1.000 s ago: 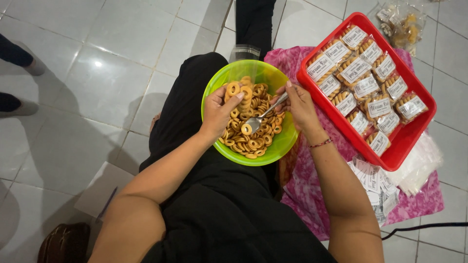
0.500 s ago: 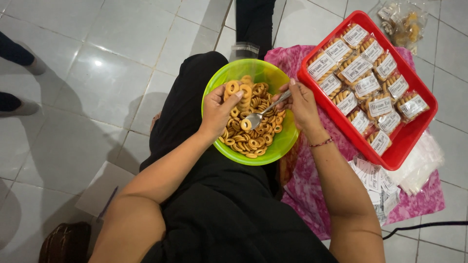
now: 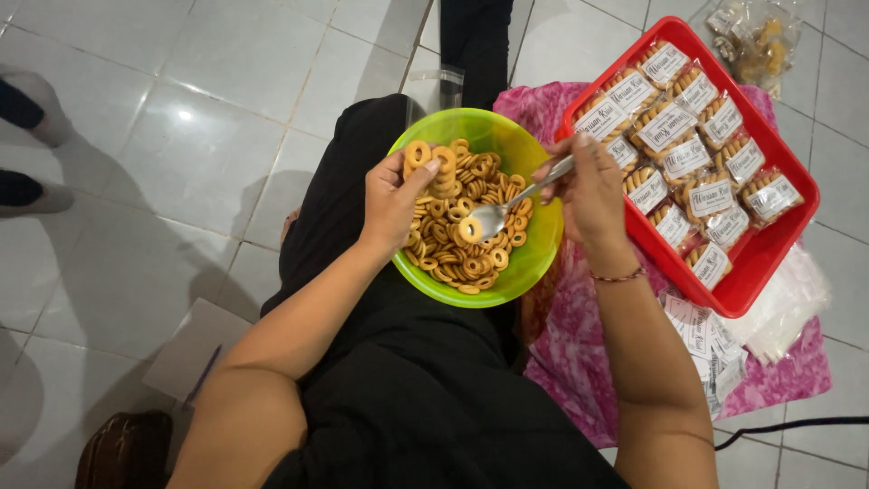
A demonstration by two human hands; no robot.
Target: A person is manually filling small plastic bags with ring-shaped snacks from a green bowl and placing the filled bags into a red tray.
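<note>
Since half a second ago, the right hand [image 3: 593,195] has drawn back toward the red tray [image 3: 786,237] and lifted the spoon [image 3: 510,206], so the handle now slopes up over the right rim of the green bowl [image 3: 534,258]. That hand is closed around the spoon's handle, and one ring cookie [image 3: 471,230] lies on the spoon's head above the middle of the bowl. The left hand [image 3: 391,204] has shifted slightly up along the bowl's left side; its fingers are curled around a stack of ring cookies [image 3: 431,160] near the far rim. The bowl sits on the person's lap and holds a heap of loose ring cookies [image 3: 457,263]. Right of the bowl, the tray is packed with bagged cookies [image 3: 688,163] and rests on a pink cloth [image 3: 579,353]. Paper labels [image 3: 701,335] lie on the cloth below the tray.
</note>
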